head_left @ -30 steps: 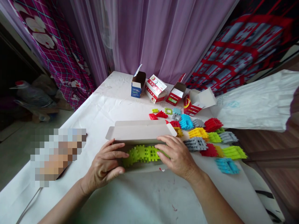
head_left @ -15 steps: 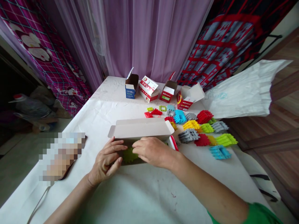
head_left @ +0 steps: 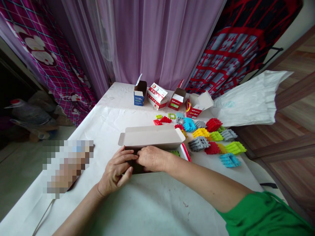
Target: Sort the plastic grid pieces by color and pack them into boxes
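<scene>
A long cardboard box lies on the table in front of me, its lid raised at the back. My left hand is wrapped round the box's left end, thumb at the front and fingers over the edge. My right hand reaches down into the box with curled fingers. Its fingertips and whatever they hold are hidden inside. A green piece shows in the box's right part, behind my right wrist.
Stacks of coloured plastic blocks, among them a yellow stack, a grey stack and a blue stack, lie to the right. Several small open boxes, one blue, line the back. A white bag lies at the right; a pixelated object at left.
My right hand has moved slightly left and deeper into the box, covering the green piece seen between my hands before. My left hand stays at the box's left end. The view has shifted slightly.
</scene>
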A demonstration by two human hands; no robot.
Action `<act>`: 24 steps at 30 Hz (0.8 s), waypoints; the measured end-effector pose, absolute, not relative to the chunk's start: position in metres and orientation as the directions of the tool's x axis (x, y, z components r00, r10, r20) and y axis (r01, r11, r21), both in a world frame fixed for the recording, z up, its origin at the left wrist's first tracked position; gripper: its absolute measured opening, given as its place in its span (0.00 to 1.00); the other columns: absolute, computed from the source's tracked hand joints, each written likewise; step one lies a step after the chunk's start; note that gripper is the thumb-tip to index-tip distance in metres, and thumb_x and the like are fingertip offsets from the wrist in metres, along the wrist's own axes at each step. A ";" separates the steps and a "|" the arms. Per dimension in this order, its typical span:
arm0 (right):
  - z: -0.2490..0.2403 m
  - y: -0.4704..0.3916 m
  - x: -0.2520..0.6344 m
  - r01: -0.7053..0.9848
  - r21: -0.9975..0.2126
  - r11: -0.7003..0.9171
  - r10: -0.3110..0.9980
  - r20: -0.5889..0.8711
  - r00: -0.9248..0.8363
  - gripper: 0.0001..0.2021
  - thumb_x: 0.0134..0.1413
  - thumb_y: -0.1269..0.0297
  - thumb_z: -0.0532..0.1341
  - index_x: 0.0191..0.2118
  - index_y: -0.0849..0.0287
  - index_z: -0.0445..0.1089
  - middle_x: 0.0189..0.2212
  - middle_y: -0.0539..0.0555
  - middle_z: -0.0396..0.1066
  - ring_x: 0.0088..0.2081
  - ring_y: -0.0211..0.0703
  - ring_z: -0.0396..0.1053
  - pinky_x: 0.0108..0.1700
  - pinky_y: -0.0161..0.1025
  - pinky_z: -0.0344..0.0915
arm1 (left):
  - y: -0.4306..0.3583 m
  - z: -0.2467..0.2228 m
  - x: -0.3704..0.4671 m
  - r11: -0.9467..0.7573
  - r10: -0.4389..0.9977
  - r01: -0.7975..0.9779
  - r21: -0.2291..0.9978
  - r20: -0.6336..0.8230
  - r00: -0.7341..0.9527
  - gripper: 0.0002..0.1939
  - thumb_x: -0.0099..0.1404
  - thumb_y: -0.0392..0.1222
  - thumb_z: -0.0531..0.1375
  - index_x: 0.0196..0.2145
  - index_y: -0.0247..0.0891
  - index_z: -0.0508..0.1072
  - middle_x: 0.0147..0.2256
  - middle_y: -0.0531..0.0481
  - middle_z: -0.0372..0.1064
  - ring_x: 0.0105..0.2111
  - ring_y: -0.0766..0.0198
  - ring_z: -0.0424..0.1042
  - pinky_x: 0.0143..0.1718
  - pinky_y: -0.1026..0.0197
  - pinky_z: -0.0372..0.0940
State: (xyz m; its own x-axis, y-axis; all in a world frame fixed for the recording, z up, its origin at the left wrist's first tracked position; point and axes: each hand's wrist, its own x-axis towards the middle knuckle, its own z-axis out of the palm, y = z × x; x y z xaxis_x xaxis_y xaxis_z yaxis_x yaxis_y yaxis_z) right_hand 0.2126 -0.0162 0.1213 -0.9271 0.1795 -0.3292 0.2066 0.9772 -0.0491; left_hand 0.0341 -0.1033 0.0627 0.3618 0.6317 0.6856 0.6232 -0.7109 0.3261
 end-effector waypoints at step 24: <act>0.127 -0.008 0.277 0.337 -0.032 0.941 0.316 -0.271 -0.909 0.18 0.56 0.61 0.65 0.52 0.59 0.69 0.39 0.57 0.74 0.41 0.46 0.72 0.39 0.38 0.65 | -0.105 0.063 0.033 -0.714 0.636 0.621 0.322 0.670 0.384 0.08 0.62 0.30 0.55 0.31 0.40 0.71 0.43 0.49 0.77 0.52 0.60 0.71 0.65 0.48 0.55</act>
